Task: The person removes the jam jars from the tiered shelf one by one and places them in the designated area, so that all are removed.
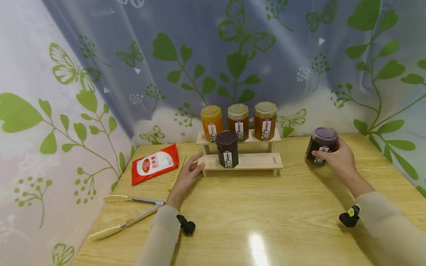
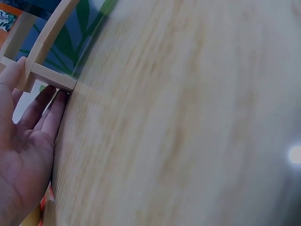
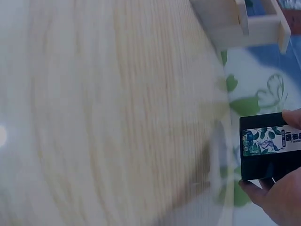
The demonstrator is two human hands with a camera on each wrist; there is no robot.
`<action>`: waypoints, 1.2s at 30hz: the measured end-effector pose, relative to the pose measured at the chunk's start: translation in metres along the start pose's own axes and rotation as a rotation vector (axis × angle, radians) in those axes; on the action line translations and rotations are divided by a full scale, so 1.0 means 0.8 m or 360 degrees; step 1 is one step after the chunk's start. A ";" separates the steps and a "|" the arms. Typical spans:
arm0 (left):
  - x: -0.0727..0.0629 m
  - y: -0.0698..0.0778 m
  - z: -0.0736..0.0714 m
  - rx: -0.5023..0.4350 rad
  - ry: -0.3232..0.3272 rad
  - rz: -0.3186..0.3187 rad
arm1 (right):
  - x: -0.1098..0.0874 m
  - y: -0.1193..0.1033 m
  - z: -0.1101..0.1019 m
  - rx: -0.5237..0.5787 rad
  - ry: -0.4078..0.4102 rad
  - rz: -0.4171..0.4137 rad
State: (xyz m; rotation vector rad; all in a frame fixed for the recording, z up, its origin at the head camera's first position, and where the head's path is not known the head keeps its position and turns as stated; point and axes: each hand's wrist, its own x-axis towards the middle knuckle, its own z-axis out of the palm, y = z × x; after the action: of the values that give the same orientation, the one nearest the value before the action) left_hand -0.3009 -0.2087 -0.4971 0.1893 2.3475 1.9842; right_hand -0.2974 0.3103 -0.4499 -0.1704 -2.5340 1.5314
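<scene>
On the right side of the table, my right hand grips a dark hexagonal jar with a purple lid, thumb across its label. The right wrist view shows the jar's base apart from a shadow on the tabletop. My left hand is at the left end of a two-step wooden rack, fingertips right at its lower step. In the left wrist view its fingers extend along the rack's leg. A dark jar stands on the lower step; an orange jar and two amber jars stand on the upper one.
A red and white packet lies at the back left, beside a thin yellowish stick-like thing. Spread tongs with cream tips lie on the left. A patterned curtain hangs behind the wooden table.
</scene>
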 end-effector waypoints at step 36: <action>-0.004 0.004 -0.002 0.0020 0.0001 0.0015 | 0.039 0.059 -0.079 -0.0012 -0.0008 0.0139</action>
State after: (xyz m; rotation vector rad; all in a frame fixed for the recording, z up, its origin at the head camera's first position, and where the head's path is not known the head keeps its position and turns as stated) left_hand -0.2977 -0.2103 -0.4941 0.2010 2.3648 1.9745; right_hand -0.3147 0.3926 -0.4602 -0.2826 -2.5685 1.5548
